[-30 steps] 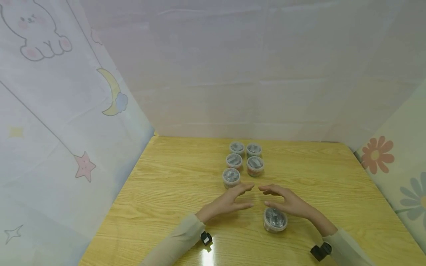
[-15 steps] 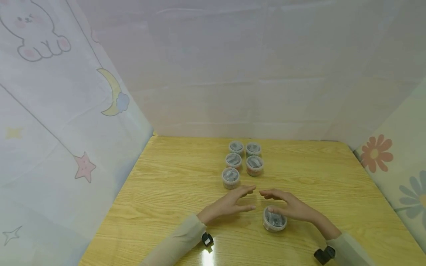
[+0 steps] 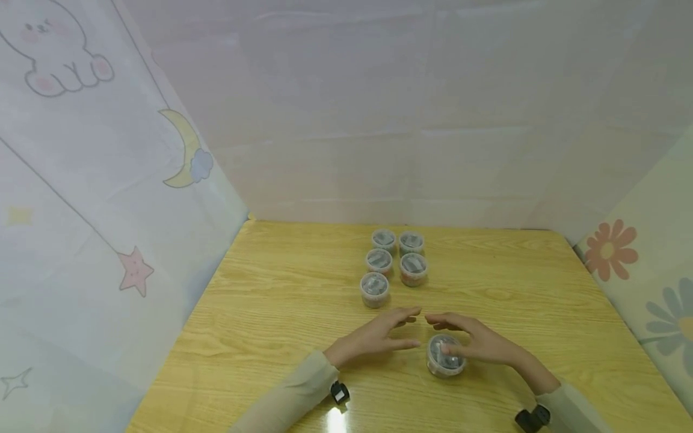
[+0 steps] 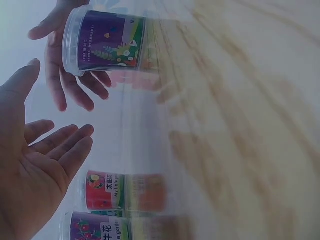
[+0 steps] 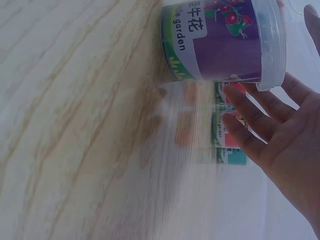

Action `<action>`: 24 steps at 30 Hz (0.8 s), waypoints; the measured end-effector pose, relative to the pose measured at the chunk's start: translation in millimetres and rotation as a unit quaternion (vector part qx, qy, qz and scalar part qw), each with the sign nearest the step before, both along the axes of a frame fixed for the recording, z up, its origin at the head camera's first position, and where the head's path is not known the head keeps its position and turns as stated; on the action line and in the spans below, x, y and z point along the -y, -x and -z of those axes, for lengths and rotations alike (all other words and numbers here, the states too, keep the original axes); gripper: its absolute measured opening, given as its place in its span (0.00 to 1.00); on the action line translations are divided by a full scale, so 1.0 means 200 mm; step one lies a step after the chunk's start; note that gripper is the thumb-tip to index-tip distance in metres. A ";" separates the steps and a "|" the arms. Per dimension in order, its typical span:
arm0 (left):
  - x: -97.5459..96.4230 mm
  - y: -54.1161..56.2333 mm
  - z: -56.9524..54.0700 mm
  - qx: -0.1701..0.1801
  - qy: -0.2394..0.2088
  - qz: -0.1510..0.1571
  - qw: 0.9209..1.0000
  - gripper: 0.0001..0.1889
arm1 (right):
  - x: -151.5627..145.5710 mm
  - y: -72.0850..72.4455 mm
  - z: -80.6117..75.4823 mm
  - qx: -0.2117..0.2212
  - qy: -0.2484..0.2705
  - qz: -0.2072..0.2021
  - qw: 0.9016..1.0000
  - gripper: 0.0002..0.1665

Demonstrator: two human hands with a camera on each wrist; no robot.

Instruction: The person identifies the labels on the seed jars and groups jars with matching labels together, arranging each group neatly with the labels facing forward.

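Note:
A lidded round tub (image 3: 445,364) with a purple "little garden" label stands on the table near the front. My right hand (image 3: 482,341) hovers over its far right side, thumb above the lid, fingers relaxed and bent loosely; the right wrist view shows those fingers behind the tub (image 5: 227,42), holding nothing. Left of the tub, my left hand (image 3: 376,335) is held in the air with thumb and fingers apart, its fingertips facing the right hand's. In the left wrist view the left hand (image 4: 42,160) is apart from the tub (image 4: 105,41).
Several similar tubs stand in two columns behind the hands, the nearest a tub (image 3: 375,290) beyond my left hand. Red-labelled ones show in the wrist views, such as one tub (image 4: 105,190). A printed cloth wall (image 3: 346,120) borders the wooden table (image 3: 260,288).
Both hands have shifted slightly toward me and to the right. The right thumb has moved over the front tub's lid. The tubs keep their places on the table.

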State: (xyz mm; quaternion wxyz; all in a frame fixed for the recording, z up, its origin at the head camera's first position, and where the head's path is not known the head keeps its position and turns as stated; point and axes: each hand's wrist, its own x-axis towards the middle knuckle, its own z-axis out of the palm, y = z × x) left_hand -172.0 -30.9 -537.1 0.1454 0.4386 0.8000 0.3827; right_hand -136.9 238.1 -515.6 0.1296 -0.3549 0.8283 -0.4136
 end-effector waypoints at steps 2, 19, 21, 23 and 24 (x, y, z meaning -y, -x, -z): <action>0.00 0.00 0.00 -0.001 0.004 0.000 1.000 0.38 | 0.00 0.00 0.00 -0.001 -0.001 -0.002 1.000 0.35; -0.05 -0.03 0.00 0.008 0.030 0.005 1.000 0.39 | -0.07 -0.03 0.04 0.012 -0.018 0.001 1.000 0.40; -0.06 -0.03 0.00 0.009 0.030 0.008 0.999 0.39 | -0.07 -0.04 0.04 0.014 -0.021 0.003 1.000 0.40; -0.06 -0.03 0.00 0.012 0.032 0.009 0.999 0.39 | -0.07 -0.04 0.04 0.012 -0.023 0.006 1.000 0.40; -0.06 -0.03 0.00 0.015 0.032 0.012 0.999 0.39 | -0.07 -0.04 0.04 0.012 -0.023 0.006 1.000 0.40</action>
